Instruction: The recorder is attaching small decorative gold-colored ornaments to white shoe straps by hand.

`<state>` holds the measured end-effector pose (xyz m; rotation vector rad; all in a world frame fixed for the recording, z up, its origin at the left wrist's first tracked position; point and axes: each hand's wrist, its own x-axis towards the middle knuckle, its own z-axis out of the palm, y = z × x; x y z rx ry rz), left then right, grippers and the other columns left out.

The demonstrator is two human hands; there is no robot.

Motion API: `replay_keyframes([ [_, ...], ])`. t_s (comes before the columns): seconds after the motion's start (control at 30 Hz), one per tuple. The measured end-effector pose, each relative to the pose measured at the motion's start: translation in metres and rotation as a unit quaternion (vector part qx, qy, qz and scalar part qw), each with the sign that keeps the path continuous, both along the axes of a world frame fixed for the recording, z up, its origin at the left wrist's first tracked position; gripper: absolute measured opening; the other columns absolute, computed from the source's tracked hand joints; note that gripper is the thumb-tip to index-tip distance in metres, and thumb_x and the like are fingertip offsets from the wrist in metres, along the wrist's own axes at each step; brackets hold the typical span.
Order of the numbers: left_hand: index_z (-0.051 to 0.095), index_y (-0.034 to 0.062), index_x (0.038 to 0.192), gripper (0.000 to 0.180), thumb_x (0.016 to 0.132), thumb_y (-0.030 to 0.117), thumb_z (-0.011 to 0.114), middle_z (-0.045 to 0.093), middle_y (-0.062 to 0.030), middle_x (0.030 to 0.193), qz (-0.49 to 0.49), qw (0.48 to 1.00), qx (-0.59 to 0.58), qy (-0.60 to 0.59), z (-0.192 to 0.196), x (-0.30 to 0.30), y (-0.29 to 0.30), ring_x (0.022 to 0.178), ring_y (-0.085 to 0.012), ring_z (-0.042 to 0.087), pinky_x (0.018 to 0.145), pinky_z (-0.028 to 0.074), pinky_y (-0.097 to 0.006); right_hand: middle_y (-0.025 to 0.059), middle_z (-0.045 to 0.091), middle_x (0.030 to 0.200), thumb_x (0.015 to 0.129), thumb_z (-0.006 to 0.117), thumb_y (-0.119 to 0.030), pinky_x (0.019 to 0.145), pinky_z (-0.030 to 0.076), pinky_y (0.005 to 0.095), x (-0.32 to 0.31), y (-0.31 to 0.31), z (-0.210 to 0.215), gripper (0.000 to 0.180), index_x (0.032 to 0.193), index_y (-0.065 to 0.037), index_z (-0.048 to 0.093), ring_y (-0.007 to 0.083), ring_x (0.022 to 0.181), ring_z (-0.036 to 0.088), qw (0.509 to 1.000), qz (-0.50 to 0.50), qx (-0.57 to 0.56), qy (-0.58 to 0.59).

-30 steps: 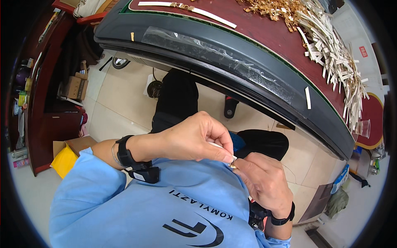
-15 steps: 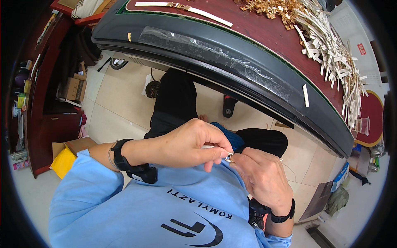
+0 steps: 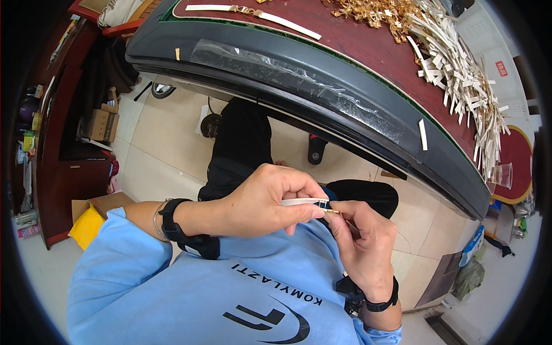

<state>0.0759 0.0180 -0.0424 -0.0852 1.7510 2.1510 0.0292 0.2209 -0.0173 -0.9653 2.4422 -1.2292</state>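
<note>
Over my lap, my left hand [image 3: 267,198] pinches a white strap [image 3: 299,201] between thumb and fingers, its end sticking out toward the right. My right hand [image 3: 368,233] closes thumb and forefinger on a small gold metal fitting [image 3: 331,211] right at that strap end. Fingertips partly cover the fitting, so I cannot tell how it sits against the strap. On the table, two white straps joined by a gold chain-like link [image 3: 247,10] lie stretched out near the edge.
Beyond the padded dark table edge [image 3: 322,86], the red tabletop [image 3: 356,52] carries a heap of gold fittings [image 3: 374,11] and a large pile of white straps [image 3: 454,63]. One loose strip [image 3: 423,134] lies on the edge. A clear cup [image 3: 502,175] stands at the right.
My right hand has turned and drawn slightly lower, its thumb and forefinger now more visible. More of the white strap's end and the gold fitting shows between my hands.
</note>
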Motion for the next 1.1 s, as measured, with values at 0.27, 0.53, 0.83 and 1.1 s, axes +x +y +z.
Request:
replay_keyframes([
  [0.27,0.067,-0.0050,0.108,0.021,0.090,0.006,0.066,0.070,-0.0095,0.088,-0.015,1.000,0.018,0.003,-0.003,-0.004,-0.004,0.064,-0.0110,0.067,0.054,0.052,-0.022,0.0125,0.063,0.070,0.080,0.072,0.004,0.051,0.047,0.0282,-0.001,-0.004,-0.002,0.018,0.098,0.003,0.068,0.0207,0.055,0.061,0.999,-0.020,-0.040,0.026],
  [0.53,0.066,-0.0071,0.109,0.020,0.093,0.004,0.063,0.071,-0.0118,0.087,0.005,0.997,0.079,-0.017,0.003,-0.007,-0.005,0.068,-0.0152,0.070,0.058,0.053,-0.021,0.0116,0.064,0.070,0.081,0.071,0.005,0.050,0.046,0.0266,-0.004,-0.002,-0.001,0.015,0.096,0.003,0.068,0.0185,0.055,0.061,0.997,-0.047,-0.055,0.005],
  [0.83,0.069,-0.0056,0.102,0.014,0.093,0.002,0.061,0.070,-0.0134,0.089,0.029,0.997,0.071,0.009,-0.008,-0.005,-0.001,0.068,-0.0153,0.070,0.059,0.053,-0.022,0.0100,0.063,0.068,0.080,0.071,0.004,0.050,0.045,0.0264,-0.012,-0.001,0.005,0.009,0.089,0.000,0.069,0.0178,0.055,0.060,0.999,-0.003,-0.017,-0.031],
  [1.1,0.066,-0.0062,0.105,0.015,0.093,0.000,0.059,0.067,-0.0112,0.085,-0.036,0.997,0.064,0.031,-0.005,-0.007,-0.004,0.064,-0.0116,0.066,0.058,0.052,-0.022,0.0086,0.064,0.069,0.080,0.073,0.001,0.050,0.045,0.0259,-0.016,0.009,-0.001,0.009,0.089,-0.001,0.070,0.0152,0.054,0.058,0.995,0.005,-0.040,-0.093],
])
